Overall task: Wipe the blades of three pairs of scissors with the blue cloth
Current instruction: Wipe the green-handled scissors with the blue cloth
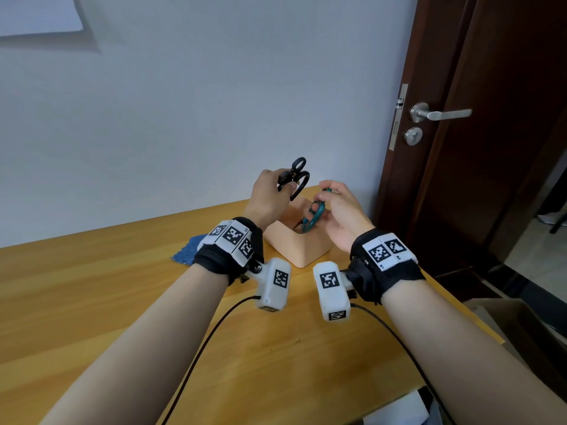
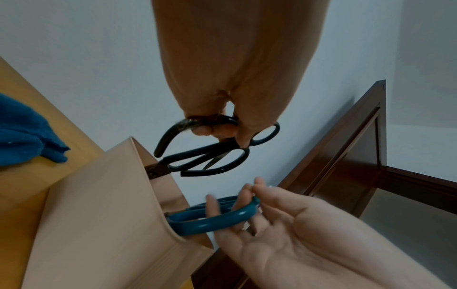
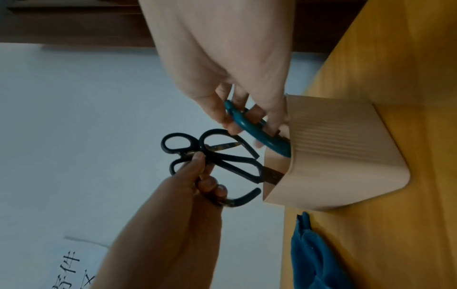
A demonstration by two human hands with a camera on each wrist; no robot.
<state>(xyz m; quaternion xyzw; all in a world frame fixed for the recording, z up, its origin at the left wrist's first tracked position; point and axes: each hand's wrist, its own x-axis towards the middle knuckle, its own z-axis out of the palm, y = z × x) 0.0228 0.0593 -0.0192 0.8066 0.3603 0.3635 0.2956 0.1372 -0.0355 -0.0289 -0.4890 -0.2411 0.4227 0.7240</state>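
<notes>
A beige holder (image 1: 300, 250) (image 2: 99, 215) (image 3: 333, 152) stands near the table's far right corner. My left hand (image 1: 288, 182) (image 2: 222, 131) (image 3: 205, 176) grips black scissors (image 1: 299, 176) (image 2: 262, 136) (image 3: 178, 148) by the handles, just above the holder. A larger black pair (image 2: 197, 160) (image 3: 237, 162) has its rusty blades down in the holder, and my left fingers also wrap one of its handles. My right hand (image 1: 325, 197) (image 2: 237, 199) (image 3: 245, 121) pinches the handle of teal scissors (image 1: 316, 214) (image 2: 210, 224) (image 3: 259, 135), whose blades are hidden in the holder. The blue cloth (image 1: 185, 251) (image 2: 22, 133) (image 3: 314, 254) lies crumpled left of the holder.
The wooden table (image 1: 92, 302) ends just right of the holder. A dark brown door (image 1: 491, 148) with a metal handle (image 1: 438, 113) stands beyond that edge. A cardboard box (image 1: 521, 326) sits on the floor at lower right. Two black cables (image 1: 214, 326) trail from my wrists across the table.
</notes>
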